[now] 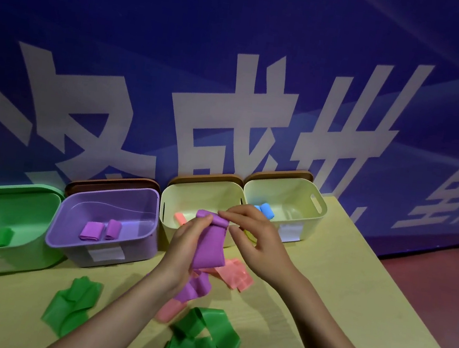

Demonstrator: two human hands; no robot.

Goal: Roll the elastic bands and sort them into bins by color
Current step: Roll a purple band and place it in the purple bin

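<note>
Purple elastic band [210,247] held upright above table [311,272], tail hanging free for rolling. Left hand [189,238] gripping its body; right hand [250,232] fingertips pinching the started roll on top. Purple bin [69,228] close by, two purple rolls [101,231] inside.

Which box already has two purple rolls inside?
The purple bin, second from the left. Two purple rolls lie in it; the green bin beside it holds a green one.
</note>
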